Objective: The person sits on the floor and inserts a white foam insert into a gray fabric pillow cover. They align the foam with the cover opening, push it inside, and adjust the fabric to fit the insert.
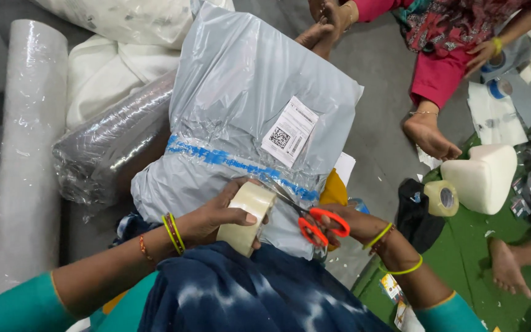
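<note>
Grey plastic parcel (241, 104) is already carrying one blue tape band. Below it, we are gripping a tape roll (247, 216) in our left hand (213, 218). Our right hand (354, 224) is closing orange scissors (318, 224) on the tape, not yet cut.

A big grey plastic mailing bag (247, 92) lies in front of the person, on their lap. The left hand (216, 216) holds a round roll of clear tape (247, 218) on the near edge of the bag. Just to its right, the right hand (351, 224) holds orange-handled scissors (318, 224). A long white wrapped roll (26, 141) lies far left. A second roll of tape (442, 198) sits to the right, beside a white foam block (483, 178).
</note>
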